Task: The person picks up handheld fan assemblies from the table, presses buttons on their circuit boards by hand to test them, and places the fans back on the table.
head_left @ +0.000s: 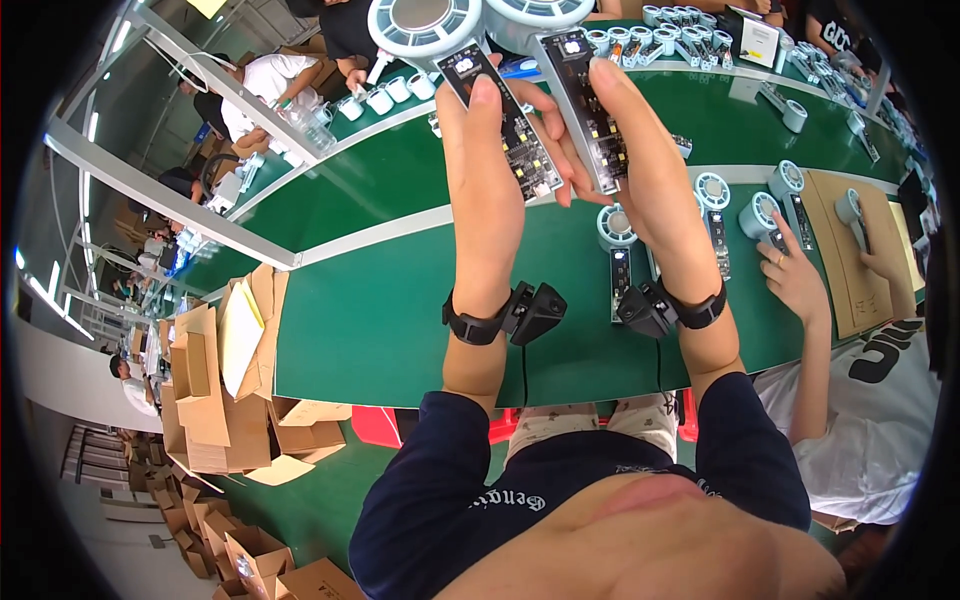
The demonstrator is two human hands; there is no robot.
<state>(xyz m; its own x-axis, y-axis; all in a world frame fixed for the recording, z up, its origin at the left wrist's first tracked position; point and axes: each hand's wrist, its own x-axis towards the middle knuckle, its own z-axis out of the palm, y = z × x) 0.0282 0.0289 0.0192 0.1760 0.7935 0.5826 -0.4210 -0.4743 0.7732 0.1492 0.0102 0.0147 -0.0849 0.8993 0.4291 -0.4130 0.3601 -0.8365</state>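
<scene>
Two light-blue handheld fans are raised over the far part of the green table, heads pointing away from me. My left hand (482, 190) is closed round the handle of the left fan (527, 150), its thumb on the bare circuit board. In my right hand (650, 170) is the right fan (585, 100), gripped the same way with the thumb along the board's edge. The fan heads touch the top of the picture and are partly cut off. Below my right hand, another fan (620, 258) lies on the table with its board showing, beside a similar fan (713, 200).
A co-worker's hand (795, 275) touches a fan (763, 215) at the right, near a cardboard sheet (840, 265). Beyond the table's pale rail (390, 228), a green belt carries more fans. White cups (380, 98) stand farther left. Opened cartons (225, 400) are stacked at the left.
</scene>
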